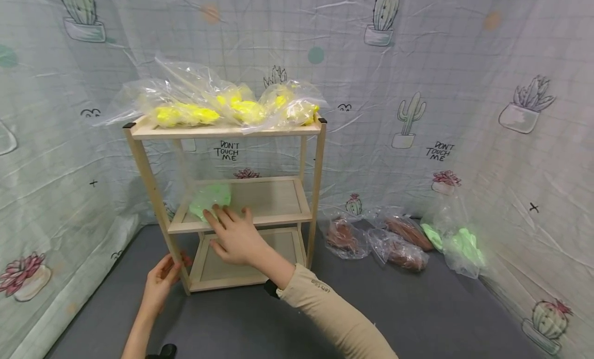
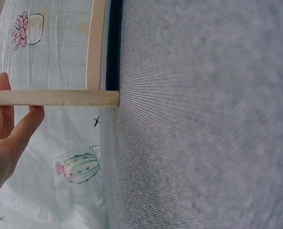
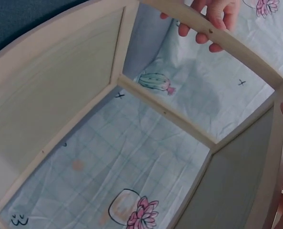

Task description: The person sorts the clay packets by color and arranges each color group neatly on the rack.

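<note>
I counted three shelves on the wooden rack [image 1: 223, 132] and one green bag [image 1: 211, 198] on its middle shelf. My right hand [image 1: 236, 238] lay flat and open on that bag; my left hand [image 1: 160, 284] loosely held the front post.

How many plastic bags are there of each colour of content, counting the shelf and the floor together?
Yellow bags, top shelf: 3
Green bag under the right hand, middle shelf: 1
Green bags, floor: 2
Brown bags, floor: 3
Total: 9
</note>
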Available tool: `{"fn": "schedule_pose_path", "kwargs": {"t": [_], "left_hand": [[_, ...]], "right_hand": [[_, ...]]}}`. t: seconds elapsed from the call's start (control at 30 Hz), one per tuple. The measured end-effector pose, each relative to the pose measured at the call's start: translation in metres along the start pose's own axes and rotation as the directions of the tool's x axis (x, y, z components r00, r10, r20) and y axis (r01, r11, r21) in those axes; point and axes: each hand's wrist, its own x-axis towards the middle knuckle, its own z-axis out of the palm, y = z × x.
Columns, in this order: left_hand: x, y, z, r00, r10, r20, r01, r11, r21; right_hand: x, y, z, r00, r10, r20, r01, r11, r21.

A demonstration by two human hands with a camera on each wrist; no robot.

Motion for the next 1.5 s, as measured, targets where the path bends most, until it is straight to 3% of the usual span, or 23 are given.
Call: {"fn": "schedule_pose_path", "kwargs": {"t": [0.27, 0.57, 0.8, 1.13, 1.5], "left_hand": [[0.002, -0.001, -0.005, 1.000, -0.018, -0.002, 0.018, 1.000, 0.022], [0.002, -0.002, -0.006, 1.000, -0.012, 0.013, 0.012, 0.999, 0.030], [-0.002, -0.003, -0.007, 0.999, 0.020, 0.024, -0.019, 0.999, -0.039], [-0.003, -0.006, -0.005, 0.998, 0.052, 0.028, -0.049, 0.994, -0.093], [0.001, -0.001, -0.002, 1.000, 0.005, 0.021, -0.005, 1.000, -0.012]], "right_hand": [[-0.002, -0.005, 0.004, 0.998, 0.051, 0.033, -0.051, 0.999, 0.012], [-0.018, -0.006, 0.010, 0.996, 0.062, -0.068, -0.059, 0.997, 0.041], [-0.051, 0.000, 0.008, 0.995, 0.032, -0.093, -0.023, 0.995, 0.101], [-0.104, 0.016, -0.004, 0.985, 0.085, -0.151, -0.052, 0.977, 0.208], [-0.168, 0.044, -0.001, 0.973, 0.087, -0.215, -0.039, 0.975, 0.219]]}}
